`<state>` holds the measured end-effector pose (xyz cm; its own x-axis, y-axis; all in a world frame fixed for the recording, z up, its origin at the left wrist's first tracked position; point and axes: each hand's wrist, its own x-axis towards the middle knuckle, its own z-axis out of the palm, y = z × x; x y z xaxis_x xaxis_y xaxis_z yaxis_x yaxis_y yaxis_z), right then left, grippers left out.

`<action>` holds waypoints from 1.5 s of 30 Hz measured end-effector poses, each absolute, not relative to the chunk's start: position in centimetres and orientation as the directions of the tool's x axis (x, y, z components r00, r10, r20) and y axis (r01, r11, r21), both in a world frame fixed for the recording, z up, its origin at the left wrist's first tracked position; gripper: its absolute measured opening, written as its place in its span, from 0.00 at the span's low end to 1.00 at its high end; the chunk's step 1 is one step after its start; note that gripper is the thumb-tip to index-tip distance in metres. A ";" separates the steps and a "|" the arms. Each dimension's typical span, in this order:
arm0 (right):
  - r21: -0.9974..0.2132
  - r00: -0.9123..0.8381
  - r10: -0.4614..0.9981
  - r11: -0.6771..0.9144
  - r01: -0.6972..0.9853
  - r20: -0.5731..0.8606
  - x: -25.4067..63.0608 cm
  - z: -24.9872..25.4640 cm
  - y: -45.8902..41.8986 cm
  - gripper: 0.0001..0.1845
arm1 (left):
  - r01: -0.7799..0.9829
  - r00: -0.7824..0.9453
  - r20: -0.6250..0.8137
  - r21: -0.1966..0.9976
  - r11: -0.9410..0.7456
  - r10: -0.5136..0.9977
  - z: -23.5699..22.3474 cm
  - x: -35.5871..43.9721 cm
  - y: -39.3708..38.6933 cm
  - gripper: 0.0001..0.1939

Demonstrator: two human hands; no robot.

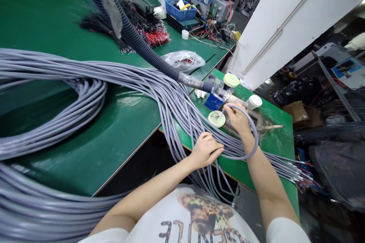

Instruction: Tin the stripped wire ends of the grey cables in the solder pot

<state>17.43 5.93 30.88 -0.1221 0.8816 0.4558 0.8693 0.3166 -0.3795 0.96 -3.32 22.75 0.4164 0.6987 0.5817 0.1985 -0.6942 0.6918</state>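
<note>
My right hand (pixel 238 120) pinches a grey cable close to its end. Thin dark wires (pixel 216 116) fan out from that end over a small round pale-yellow pot (pixel 217 122); whether they touch what is in it, I cannot tell. From my right hand the grey cable (pixel 255 136) loops over the forearm and back toward my left hand (pixel 205 150). That hand is closed at the edge of the thick cable bundle (pixel 173 98), its curled fingers around the looped cable. Beyond the pot is a blue box (pixel 214 101) under the mouth of a ribbed hose (pixel 148 55).
Coiled grey cables (pixel 94 100) cover much of the large green table (pixel 128 121). Stripped cable ends (pixel 296 172) lie at the small table's right edge. A white-lidded jar (pixel 253 101), plastic bag (pixel 184 60), black and red wire bundles (pixel 155 36) and blue bins (pixel 181 11) stand around.
</note>
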 end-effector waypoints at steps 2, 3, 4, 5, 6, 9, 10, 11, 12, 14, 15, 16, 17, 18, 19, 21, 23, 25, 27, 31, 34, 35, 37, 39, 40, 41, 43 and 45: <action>-0.365 -0.133 0.880 0.321 0.874 0.456 17.4 30.7 6.1 0.14 | 0.198 0.412 0.586 0.691 -0.696 0.698 22.8 1.0 -3.3 0.09; -0.361 -0.139 0.879 0.325 0.874 0.457 17.3 30.6 6.2 0.13 | 0.197 0.409 0.589 0.689 -0.698 0.697 22.7 1.0 -3.3 0.09; -0.358 -0.143 0.878 0.329 0.874 0.456 17.3 30.6 6.2 0.13 | 0.196 0.408 0.591 0.688 -0.699 0.696 22.7 0.9 -3.3 0.09; -0.357 -0.148 0.879 0.331 0.873 0.453 17.2 30.5 6.3 0.13 | 0.194 0.409 0.591 0.688 -0.699 0.695 22.7 0.9 -3.3 0.09; -0.356 -0.152 0.881 0.332 0.873 0.449 17.1 30.5 6.3 0.13 | 0.192 0.409 0.590 0.690 -0.697 0.696 22.7 0.9 -3.3 0.09; -0.361 -0.151 0.885 0.328 0.873 0.440 17.0 31.0 6.1 0.12 | 0.192 0.407 0.584 0.697 -0.691 0.702 22.7 0.9 -3.3 0.09; -0.367 -0.145 0.883 0.329 0.870 0.447 17.1 31.3 5.9 0.12 | 0.192 0.407 0.583 0.698 -0.690 0.703 22.7 0.9 -3.3 0.08; -0.373 -0.137 0.877 0.331 0.867 0.460 17.2 31.7 5.7 0.12 | 0.193 0.408 0.583 0.697 -0.690 0.703 22.7 0.9 -3.3 0.08; -0.377 -0.129 0.871 0.334 0.864 0.474 17.5 32.2 5.4 0.12 | 0.193 0.409 0.584 0.695 -0.692 0.701 22.6 0.9 -3.3 0.08; -0.369 -0.116 0.853 0.338 0.866 0.509 18.5 33.2 4.7 0.12 | 0.195 0.410 0.588 0.690 -0.697 0.697 22.6 0.9 -3.3 0.08; -0.354 -0.106 0.844 0.331 0.875 0.526 19.2 33.7 4.3 0.11 | 0.195 0.410 0.591 0.687 -0.700 0.695 22.6 0.9 -3.3 0.08; -0.334 -0.096 0.836 0.317 0.888 0.540 20.0 34.0 4.0 0.11 | 0.195 0.409 0.594 0.685 -0.702 0.693 22.5 0.9 -3.3 0.08; -0.311 -0.084 0.831 0.296 0.903 0.550 20.8 34.3 3.7 0.12 | 0.196 0.409 0.596 0.683 -0.704 0.692 22.5 0.9 -3.3 0.08; -0.287 -0.067 0.829 0.268 0.920 0.556 21.7 34.4 3.4 0.12 | 0.197 0.408 0.597 0.681 -0.705 0.691 22.5 0.9 -3.3 0.08; -0.268 -0.048 0.828 0.235 0.934 0.558 22.6 34.5 3.2 0.12 | 0.200 0.409 0.596 0.680 -0.705 0.691 22.5 0.9 -3.3 0.08; -0.242 -0.010 0.831 0.173 0.955 0.556 24.4 34.1 3.1 0.13 | 0.207 0.412 0.590 0.681 -0.702 0.694 22.6 0.9 -3.4 0.08; -0.227 0.020 0.832 0.128 0.965 0.555 25.9 33.5 3.3 0.13 | 0.214 0.413 0.585 0.683 -0.699 0.698 22.6 1.0 -3.4 0.08; -0.208 0.032 0.837 0.099 0.973 0.546 27.2 32.7 3.7 0.13 | 0.218 0.413 0.585 0.681 -0.699 0.698 22.6 1.0 -3.4 0.08; -0.185 0.041 0.844 0.069 0.980 0.534 28.1 31.9 4.3 0.14 | 0.219 0.413 0.590 0.675 -0.704 0.694 22.6 1.0 -3.5 0.07; -0.147 0.065 0.848 0.015 0.989 0.525 29.2 30.6 5.1 0.16 | 0.218 0.415 0.597 0.667 -0.713 0.686 22.6 1.1 -3.4 0.07; -0.127 0.070 0.853 -0.004 0.992 0.517 29.8 29.8 5.6 0.17 | 0.216 0.412 0.601 0.666 -0.714 0.685 22.6 1.1 -3.4 0.07; -0.124 0.072 0.855 -0.009 0.992 0.514 29.9 29.6 5.6 0.17 | 0.216 0.412 0.600 0.666 -0.714 0.685 22.6 1.1 -3.4 0.07; -0.117 0.077 0.858 -0.019 0.993 0.508 30.2 29.3 5.7 0.17 | 0.218 0.413 0.597 0.668 -0.711 0.688 22.6 1.1 -3.4 0.07; -0.104 0.074 0.863 -0.026 0.994 0.500 30.3 29.1 5.8 0.17 | 0.221 0.417 0.591 0.670 -0.708 0.690 22.5 1.0 -3.4 0.07; -0.096 0.072 0.865 -0.028 0.995 0.496 30.3 29.0 5.8 0.17 | 0.223 0.419 0.590 0.670 -0.708 0.691 22.5 1.0 -3.4 0.07; -0.091 0.071 0.867 -0.029 0.995 0.493 30.2 28.9 5.9 0.16 | 0.225 0.419 0.590 0.669 -0.708 0.690 22.5 1.0 -3.4 0.07; -0.089 0.069 0.869 -0.029 0.996 0.490 30.1 28.8 6.0 0.16 | 0.227 0.421 0.593 0.664 -0.712 0.687 22.5 1.1 -3.4 0.07; -0.098 0.073 0.869 -0.028 0.995 0.489 30.0 28.8 6.0 0.15 | 0.227 0.420 0.599 0.658 -0.718 0.682 22.6 1.1 -3.4 0.07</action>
